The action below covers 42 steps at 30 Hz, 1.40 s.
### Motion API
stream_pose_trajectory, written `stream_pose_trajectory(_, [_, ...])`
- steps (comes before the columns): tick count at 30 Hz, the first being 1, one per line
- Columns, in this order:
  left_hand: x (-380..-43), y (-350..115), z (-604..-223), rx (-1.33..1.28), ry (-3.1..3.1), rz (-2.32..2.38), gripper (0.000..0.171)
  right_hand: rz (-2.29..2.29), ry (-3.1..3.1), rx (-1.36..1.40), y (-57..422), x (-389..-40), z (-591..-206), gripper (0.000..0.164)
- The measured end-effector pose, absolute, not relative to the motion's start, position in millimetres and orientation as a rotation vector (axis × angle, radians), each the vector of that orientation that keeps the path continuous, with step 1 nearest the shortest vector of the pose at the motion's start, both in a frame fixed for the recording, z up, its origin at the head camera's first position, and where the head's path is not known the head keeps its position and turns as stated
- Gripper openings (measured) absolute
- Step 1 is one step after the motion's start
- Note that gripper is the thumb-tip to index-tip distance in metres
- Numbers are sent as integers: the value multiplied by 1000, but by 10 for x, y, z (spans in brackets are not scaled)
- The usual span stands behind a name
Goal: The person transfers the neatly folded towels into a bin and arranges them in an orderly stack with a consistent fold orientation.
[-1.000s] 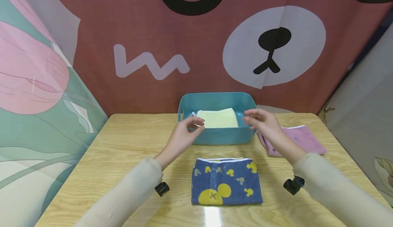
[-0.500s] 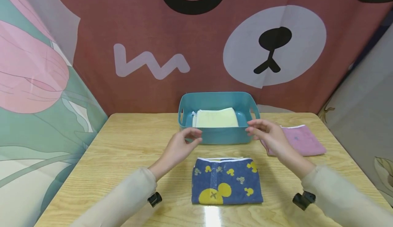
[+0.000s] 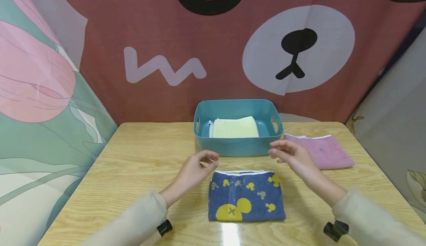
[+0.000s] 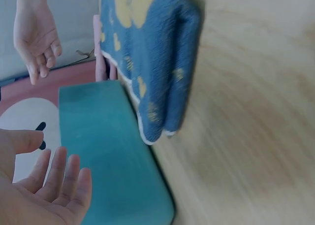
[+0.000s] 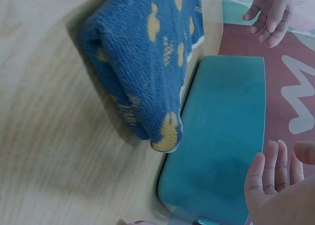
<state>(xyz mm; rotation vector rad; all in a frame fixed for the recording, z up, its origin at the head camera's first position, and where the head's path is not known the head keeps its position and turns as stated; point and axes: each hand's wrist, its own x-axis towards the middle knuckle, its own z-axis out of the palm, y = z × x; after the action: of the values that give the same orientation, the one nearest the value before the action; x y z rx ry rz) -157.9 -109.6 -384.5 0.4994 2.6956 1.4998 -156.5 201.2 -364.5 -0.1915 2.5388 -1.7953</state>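
Observation:
A folded blue towel with yellow mouse-head shapes and a white edge lies on the table, nearest to both hands. My left hand hovers by its far left corner, fingers loosely bent, holding nothing. Past its far right corner, my right hand is also in the air with relaxed fingers and nothing in them. Both wrist views show the towel's thick folded side and the hands apart from it. Behind stands a teal basket with a folded pale yellow towel inside.
A folded pink towel lies right of the basket, partly behind the right hand in the head view. The wooden table backs onto a brown-red curtain with a bear-like print. Patterned cloth hangs at the left.
Both hands have drawn back from the basket toward the blue towel, lower in the head view. The basket and towels stay where they were.

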Motion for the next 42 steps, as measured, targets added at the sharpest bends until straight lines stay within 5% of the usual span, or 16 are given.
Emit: stream_pose_trajectory(42, [-1203,-1206,-4374,329,2543,1660,29,-1989,2475,34,2121,-1001,-4205,34])
